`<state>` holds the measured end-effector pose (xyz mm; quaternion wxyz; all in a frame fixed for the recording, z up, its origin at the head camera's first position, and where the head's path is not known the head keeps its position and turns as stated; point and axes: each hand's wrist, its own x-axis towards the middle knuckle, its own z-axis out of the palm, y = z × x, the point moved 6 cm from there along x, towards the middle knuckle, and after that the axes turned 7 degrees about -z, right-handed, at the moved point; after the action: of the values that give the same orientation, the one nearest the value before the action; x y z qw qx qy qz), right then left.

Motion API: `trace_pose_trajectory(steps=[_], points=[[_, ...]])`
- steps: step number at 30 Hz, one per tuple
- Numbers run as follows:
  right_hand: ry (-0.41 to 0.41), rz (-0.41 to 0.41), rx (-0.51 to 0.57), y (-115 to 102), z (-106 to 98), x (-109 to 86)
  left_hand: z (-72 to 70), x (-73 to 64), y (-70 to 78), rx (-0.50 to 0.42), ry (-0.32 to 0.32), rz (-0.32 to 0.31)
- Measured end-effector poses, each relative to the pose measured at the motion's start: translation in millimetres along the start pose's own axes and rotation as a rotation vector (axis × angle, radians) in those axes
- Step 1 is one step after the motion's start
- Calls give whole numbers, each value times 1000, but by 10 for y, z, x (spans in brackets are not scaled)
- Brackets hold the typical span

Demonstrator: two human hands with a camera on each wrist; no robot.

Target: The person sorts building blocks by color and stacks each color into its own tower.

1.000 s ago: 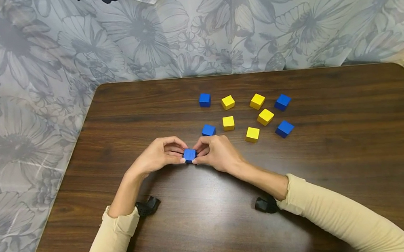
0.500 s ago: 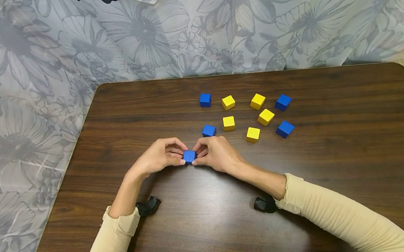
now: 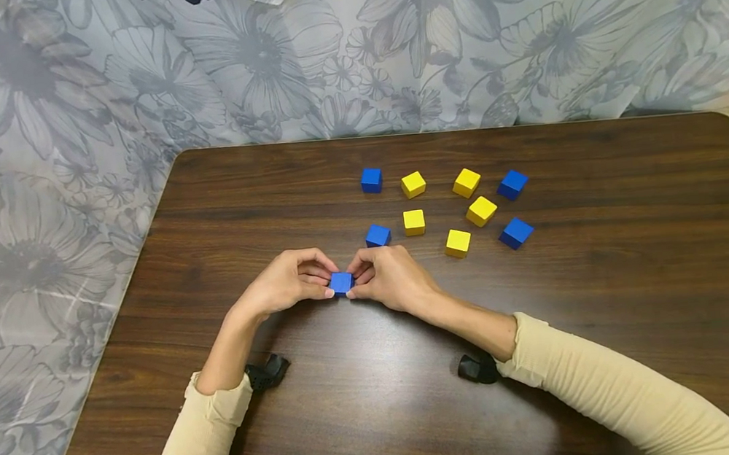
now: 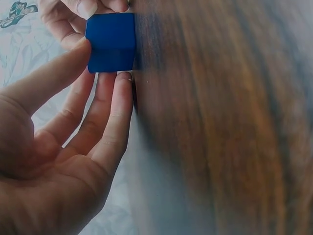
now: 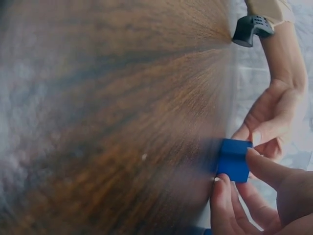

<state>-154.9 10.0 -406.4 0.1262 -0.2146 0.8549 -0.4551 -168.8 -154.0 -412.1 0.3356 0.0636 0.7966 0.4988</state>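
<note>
A blue cube (image 3: 341, 283) sits low at the tabletop, left of the middle in the head view, between the fingertips of both hands. From the left side, the left hand (image 3: 287, 282) pinches it with thumb and fingers. Opposite, the right hand (image 3: 398, 277) holds its other side the same way. In the left wrist view, the left thumb presses one edge of the blue cube (image 4: 111, 42) while fingertips meet its lower side. The right wrist view has the blue cube (image 5: 235, 160) between the two hands, its faces plain and smooth.
Behind the hands stand loose cubes: a blue one (image 3: 378, 236) partly behind the right hand, another blue one (image 3: 371, 180) farther back, several yellow ones (image 3: 457, 243) and two more blue ones (image 3: 516, 233) at right. The brown wooden table (image 3: 636, 245) meets a floral cloth (image 3: 255, 55).
Held between both hands, the blue cube has shifted very slightly toward the person. The hands keep the same grip, and the other cubes stay in place.
</note>
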Motion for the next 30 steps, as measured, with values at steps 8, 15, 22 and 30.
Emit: trace_pose_trajectory(steps=[8,15,22,30], points=[[6,-34,-10,-17,-15,-12,6,-2,15,23,-6,25],[17,-54,-37,-52,-99,-34,-30,-20,11,28,15,21],[83,-72,-83,-113,-344,-36,-31,-21,26,48,24,21],[172,-130,-70,-51,-545,-20,-30,-17,17,62,23,26]])
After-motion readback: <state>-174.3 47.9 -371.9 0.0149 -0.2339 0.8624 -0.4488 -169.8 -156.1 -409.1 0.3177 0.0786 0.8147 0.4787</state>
